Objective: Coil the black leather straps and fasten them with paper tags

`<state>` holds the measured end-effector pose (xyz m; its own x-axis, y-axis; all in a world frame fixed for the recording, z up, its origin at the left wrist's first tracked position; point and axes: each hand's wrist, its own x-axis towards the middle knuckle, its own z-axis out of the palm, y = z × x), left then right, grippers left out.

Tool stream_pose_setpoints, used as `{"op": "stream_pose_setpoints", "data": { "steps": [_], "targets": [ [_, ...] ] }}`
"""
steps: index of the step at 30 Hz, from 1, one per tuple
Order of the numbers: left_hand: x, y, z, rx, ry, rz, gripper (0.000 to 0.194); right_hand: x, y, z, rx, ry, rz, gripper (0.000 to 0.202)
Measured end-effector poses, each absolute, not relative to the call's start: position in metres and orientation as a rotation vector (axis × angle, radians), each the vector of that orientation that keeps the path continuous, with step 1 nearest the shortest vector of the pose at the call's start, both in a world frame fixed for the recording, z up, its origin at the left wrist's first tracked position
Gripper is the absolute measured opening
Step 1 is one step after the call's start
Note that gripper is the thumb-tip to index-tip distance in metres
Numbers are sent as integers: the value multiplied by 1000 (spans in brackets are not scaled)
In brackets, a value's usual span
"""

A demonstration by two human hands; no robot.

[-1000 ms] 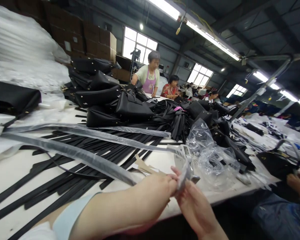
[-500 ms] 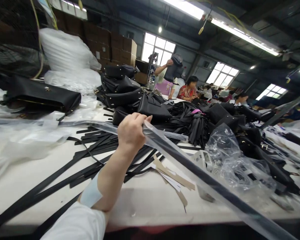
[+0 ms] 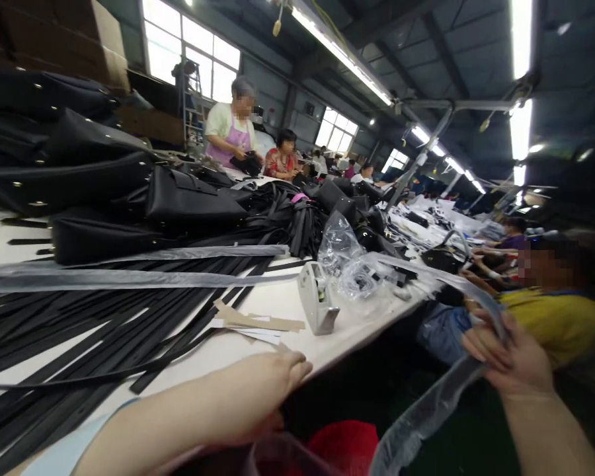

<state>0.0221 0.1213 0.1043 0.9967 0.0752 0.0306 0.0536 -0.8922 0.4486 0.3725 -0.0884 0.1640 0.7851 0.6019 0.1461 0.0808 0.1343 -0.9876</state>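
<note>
My right hand (image 3: 513, 354), at the right, is closed round a plastic-sleeved strap (image 3: 439, 396). One length of it runs back from the fist toward the table; another hangs down below the table edge and bends out at the bottom of the view. My left hand (image 3: 272, 380) is low in the middle, in front of the table edge. Its fingers curl downward and their tips are hidden, so what they hold does not show. Nearest to it on the table are brown and white paper strips (image 3: 258, 324) and a grey tape dispenser (image 3: 317, 297).
Black straps (image 3: 114, 337) spread over the white table (image 3: 357, 330), with more sleeved straps (image 3: 129, 277) lying across them. Black handbags (image 3: 193, 205) are piled behind. Crumpled clear plastic (image 3: 347, 258) lies past the dispenser. A person in yellow (image 3: 550, 317) is close at the right; others work behind.
The view has turned right. My left hand has dropped from above the table to its front edge. My right hand has come into view gripping the sleeved strap.
</note>
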Motion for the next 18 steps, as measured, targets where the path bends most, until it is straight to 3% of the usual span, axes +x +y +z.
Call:
{"op": "stream_pose_setpoints", "data": {
  "steps": [2, 3, 5, 7, 8, 10, 12, 14, 18],
  "targets": [
    [15, 125, 105, 2612, 146, 505, 26, 351, -74, 166, -1395, -814, 630, 30],
    [9, 127, 107, 2550, 180, 798, 25, 337, -66, 168, -1433, -912, 741, 33],
    [-2, 130, 113, 2449, 264, 1319, 41, 308, -51, 175, -1543, -1144, 984, 38],
    [-7, 130, 118, 2459, 266, 1468, 65, 282, -38, 183, -1630, -1419, 1208, 40],
    [-6, 130, 120, 2495, 208, 1356, 68, 273, -31, 187, -1640, -1554, 1288, 41],
    [1, 132, 119, 2473, 84, 894, 55, 261, -19, 193, -1624, -1755, 1334, 41],
    [13, 137, 114, 2249, 14, 350, 38, 262, -8, 193, -1634, -1825, 1245, 38],
    [25, 147, 104, 1909, -37, -87, 39, 272, -1, 189, -1687, -1783, 1116, 33],
    [39, 172, 80, 1527, -126, -409, 42, 309, 0, 177, -1786, -1567, 937, 26]
  ]
}}
